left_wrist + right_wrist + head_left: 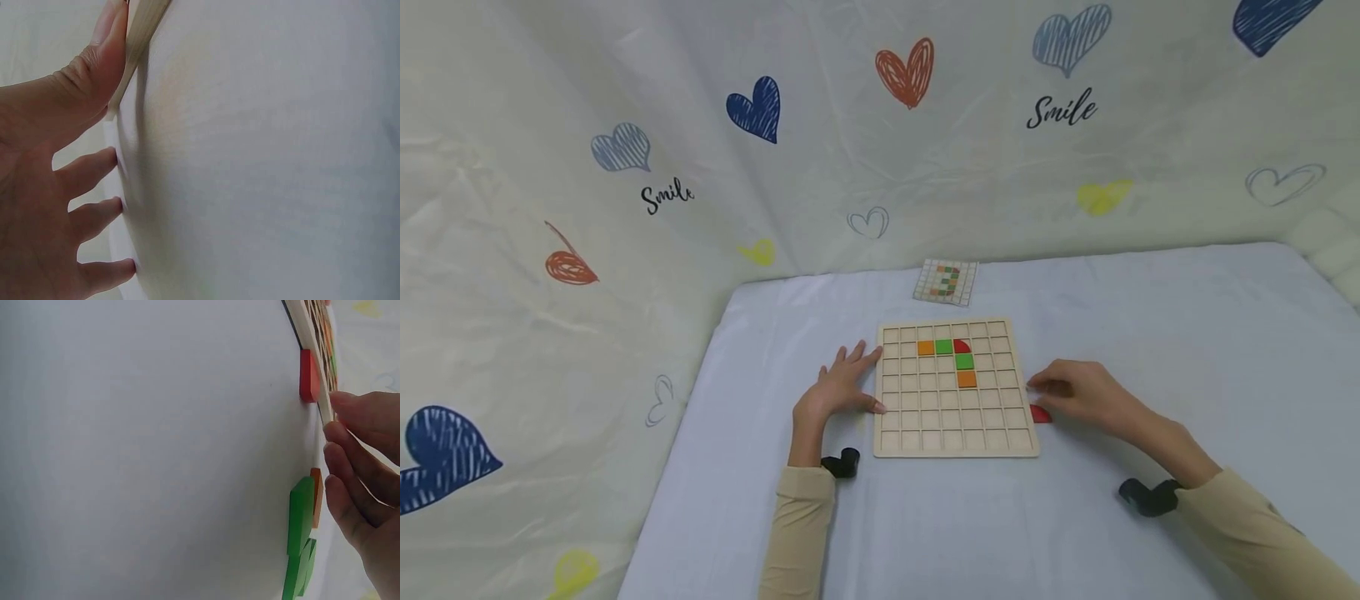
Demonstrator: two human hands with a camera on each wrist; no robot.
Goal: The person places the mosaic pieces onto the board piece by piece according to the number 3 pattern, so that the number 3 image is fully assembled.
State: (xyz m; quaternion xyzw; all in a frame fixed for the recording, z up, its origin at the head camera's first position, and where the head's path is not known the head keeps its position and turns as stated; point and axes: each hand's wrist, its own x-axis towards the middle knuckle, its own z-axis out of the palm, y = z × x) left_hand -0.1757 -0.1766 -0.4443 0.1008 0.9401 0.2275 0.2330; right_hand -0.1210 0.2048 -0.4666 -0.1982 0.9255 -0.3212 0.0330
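Observation:
A square wooden grid board (930, 420) lies on the white cloth. Orange (926, 347), green (943, 347) and rounded red (962, 346) tiles sit in its upper cells, with green (965, 362) and orange (967, 379) tiles below. My left hand (838, 387) has spread fingers, its thumb and a fingertip touching the board's left edge. Beside the right edge, my right hand (1078, 392) has bent fingers, tips at the board's rim (325, 403); I see nothing between them. A loose red rounded tile (305, 376) lies against that edge, partly under the hand.
Loose green (300, 515) and orange (317, 497) tiles lie near my right hand in the right wrist view, hidden from the head view. Behind the board lies a small pattern card (945, 283) with a grid print. A curtain (820, 183) with printed hearts hangs at the back.

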